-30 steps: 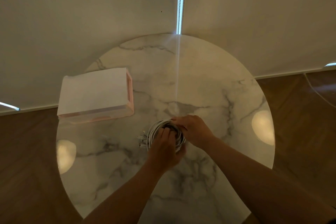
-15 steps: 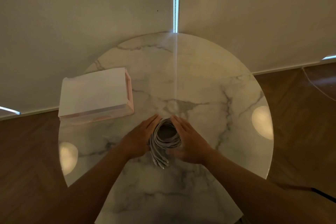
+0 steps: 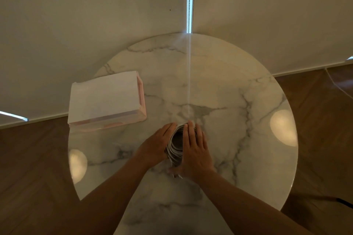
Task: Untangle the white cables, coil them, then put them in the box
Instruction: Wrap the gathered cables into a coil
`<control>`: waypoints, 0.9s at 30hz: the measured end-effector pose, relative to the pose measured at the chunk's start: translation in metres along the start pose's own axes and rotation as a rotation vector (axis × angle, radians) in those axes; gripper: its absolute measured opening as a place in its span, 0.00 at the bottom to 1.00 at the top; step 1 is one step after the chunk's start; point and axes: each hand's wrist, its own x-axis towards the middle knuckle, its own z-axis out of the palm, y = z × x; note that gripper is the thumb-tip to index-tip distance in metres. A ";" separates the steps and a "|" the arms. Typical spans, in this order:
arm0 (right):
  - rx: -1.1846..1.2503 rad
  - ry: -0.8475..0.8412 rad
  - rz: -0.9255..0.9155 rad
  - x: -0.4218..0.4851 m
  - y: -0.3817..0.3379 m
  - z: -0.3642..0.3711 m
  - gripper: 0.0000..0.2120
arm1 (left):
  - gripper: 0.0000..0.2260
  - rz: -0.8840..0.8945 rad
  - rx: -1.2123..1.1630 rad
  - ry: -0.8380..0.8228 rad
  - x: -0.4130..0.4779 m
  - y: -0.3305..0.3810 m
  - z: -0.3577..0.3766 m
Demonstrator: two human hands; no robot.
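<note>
Coil of white cables (image 3: 172, 153) squeezed narrower than before between left hand (image 3: 155, 147) and right hand (image 3: 196, 152), both held flat, pressed against its sides.

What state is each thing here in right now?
White cables: coiled, squeezed between both hands, on the table.
Left hand: fingers straight, pressing the coil's left side.
Right hand: fingers straight, pressing its right side.
Box: white top on, standing apart from the coil.

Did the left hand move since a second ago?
Yes. The left hand slid leftward off the top of the coil to its side, nearer the box.
</note>
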 end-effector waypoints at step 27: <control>-0.055 -0.133 -0.295 0.029 0.069 -0.042 0.58 | 0.43 -0.152 0.160 0.291 -0.018 0.039 0.031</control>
